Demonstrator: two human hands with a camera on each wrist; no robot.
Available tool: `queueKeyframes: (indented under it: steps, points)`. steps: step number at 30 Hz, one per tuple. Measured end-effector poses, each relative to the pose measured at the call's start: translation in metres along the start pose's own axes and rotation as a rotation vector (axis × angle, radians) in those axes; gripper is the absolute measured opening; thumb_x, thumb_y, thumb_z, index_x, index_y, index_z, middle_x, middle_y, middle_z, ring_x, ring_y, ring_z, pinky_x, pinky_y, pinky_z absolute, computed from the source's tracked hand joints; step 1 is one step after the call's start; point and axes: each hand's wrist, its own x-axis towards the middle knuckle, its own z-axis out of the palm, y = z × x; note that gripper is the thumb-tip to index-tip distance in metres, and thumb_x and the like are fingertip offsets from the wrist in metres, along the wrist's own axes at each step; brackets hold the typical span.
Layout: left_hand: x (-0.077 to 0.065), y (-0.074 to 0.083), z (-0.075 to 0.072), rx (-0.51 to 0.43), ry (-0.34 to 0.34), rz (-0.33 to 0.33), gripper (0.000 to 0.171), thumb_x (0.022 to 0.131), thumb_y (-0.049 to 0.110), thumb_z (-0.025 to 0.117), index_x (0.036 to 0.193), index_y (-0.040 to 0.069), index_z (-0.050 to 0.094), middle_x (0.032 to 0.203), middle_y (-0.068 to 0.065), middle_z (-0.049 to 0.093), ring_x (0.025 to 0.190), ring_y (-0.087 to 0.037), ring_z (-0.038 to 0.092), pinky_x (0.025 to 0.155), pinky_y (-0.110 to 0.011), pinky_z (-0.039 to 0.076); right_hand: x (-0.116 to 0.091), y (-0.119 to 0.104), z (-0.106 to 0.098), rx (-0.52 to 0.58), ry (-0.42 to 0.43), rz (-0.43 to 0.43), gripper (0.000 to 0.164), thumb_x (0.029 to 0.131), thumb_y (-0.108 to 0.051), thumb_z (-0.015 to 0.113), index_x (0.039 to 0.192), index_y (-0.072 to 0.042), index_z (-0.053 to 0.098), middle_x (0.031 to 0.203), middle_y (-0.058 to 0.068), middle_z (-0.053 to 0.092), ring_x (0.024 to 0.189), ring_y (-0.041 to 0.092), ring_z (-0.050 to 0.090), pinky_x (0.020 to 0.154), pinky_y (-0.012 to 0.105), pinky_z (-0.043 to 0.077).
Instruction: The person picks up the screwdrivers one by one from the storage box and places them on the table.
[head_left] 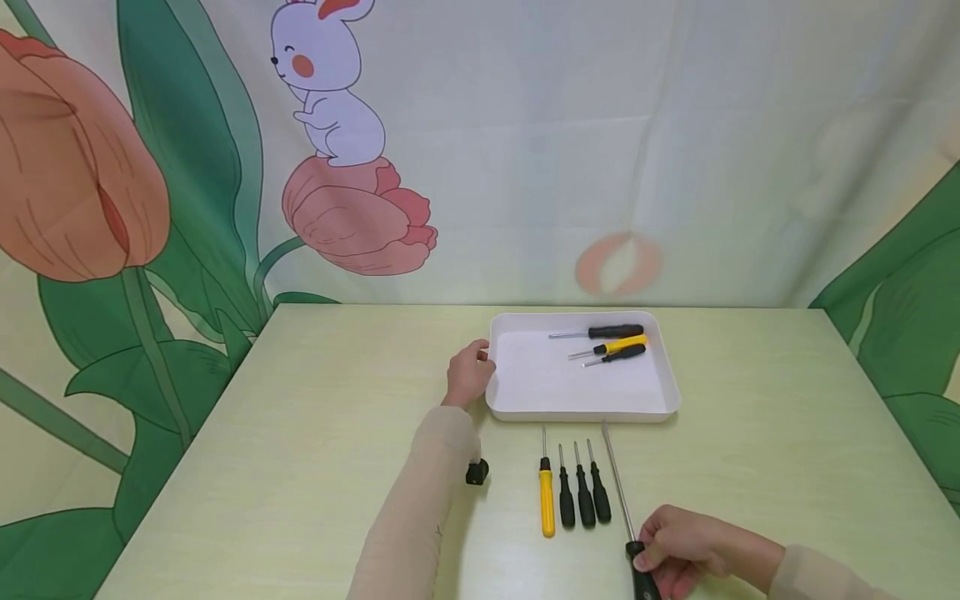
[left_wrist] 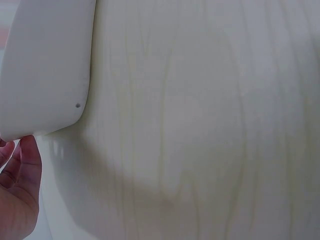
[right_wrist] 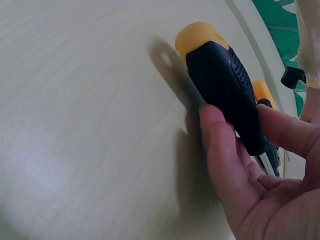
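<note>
My left hand (head_left: 470,374) holds the left rim of a white tray (head_left: 540,417); in the left wrist view its fingertips meet the tray's edge near a corner. Inside the tray, at the right, lie a black screwdriver (head_left: 615,332), a yellow one (head_left: 626,344) and a smaller black one (head_left: 626,353). My right hand (head_left: 686,546) pinches the handle of a long screwdriver (head_left: 618,479), its tip toward the tray's front. The right wrist view shows that handle (right_wrist: 215,75) as black with a yellow end, between thumb and fingers.
Before the tray, a yellow screwdriver (head_left: 547,496) and several small black screwdrivers (head_left: 585,500) lie side by side on the pale wooden table (head_left: 322,433). A small black device (head_left: 477,472) sits at my left wrist. A printed curtain (head_left: 510,167) hangs behind the table.
</note>
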Motion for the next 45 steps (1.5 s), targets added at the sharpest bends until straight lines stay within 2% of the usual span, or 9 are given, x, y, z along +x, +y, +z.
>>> queueKeyframes:
  steps: [5, 14, 24, 34, 45]
  points:
    - [0.0, 0.0, 0.0, 0.003, 0.002, 0.004, 0.037, 0.083, 0.011, 0.051, 0.12, 0.011, 0.052, 0.101, -0.009, 0.059, 0.089, -0.023, 0.053, 0.08, -0.034, 0.044, 0.001, -0.001, 0.002, -0.001, 0.035, 0.036, 0.012, 0.075, -0.009, 0.066, 0.073, -0.004, 0.055, 0.053, 0.002, 0.056, 0.041, 0.007, 0.05, 0.038, 0.017, 0.042]
    - [-0.001, 0.001, 0.0, 0.005, 0.009, 0.02, 0.037, 0.083, 0.011, 0.051, 0.119, 0.01, 0.053, 0.1, -0.009, 0.06, 0.088, -0.023, 0.053, 0.08, -0.034, 0.044, -0.001, 0.0, 0.003, 0.02, 0.04, -0.005, 0.013, 0.075, -0.01, 0.064, 0.069, -0.004, 0.054, 0.051, 0.001, 0.055, 0.04, 0.006, 0.05, 0.037, 0.016, 0.04]
    - [0.0, 0.0, 0.0, 0.006, 0.002, 0.012, 0.037, 0.083, 0.011, 0.051, 0.12, 0.01, 0.052, 0.102, -0.009, 0.059, 0.09, -0.023, 0.053, 0.081, -0.034, 0.043, 0.005, 0.002, 0.003, 0.021, 0.04, 0.012, 0.012, 0.074, -0.011, 0.065, 0.071, -0.003, 0.057, 0.052, 0.001, 0.055, 0.04, 0.006, 0.05, 0.037, 0.015, 0.04]
    - [0.001, -0.001, 0.0, 0.012, 0.007, 0.011, 0.038, 0.082, 0.012, 0.051, 0.119, 0.011, 0.053, 0.101, -0.008, 0.06, 0.089, -0.022, 0.054, 0.08, -0.034, 0.044, 0.001, 0.006, 0.0, 0.009, 0.035, -0.05, 0.015, 0.074, -0.014, 0.065, 0.074, -0.001, 0.058, 0.052, 0.0, 0.056, 0.041, 0.006, 0.052, 0.038, 0.015, 0.04]
    - [0.001, -0.002, 0.0, 0.019, 0.01, 0.035, 0.039, 0.081, 0.011, 0.05, 0.119, 0.01, 0.053, 0.1, -0.009, 0.06, 0.087, -0.023, 0.054, 0.079, -0.035, 0.043, -0.001, 0.008, -0.008, 0.022, -0.026, -0.073, 0.016, 0.074, -0.016, 0.064, 0.071, -0.001, 0.059, 0.052, -0.001, 0.055, 0.04, 0.004, 0.05, 0.037, 0.015, 0.039]
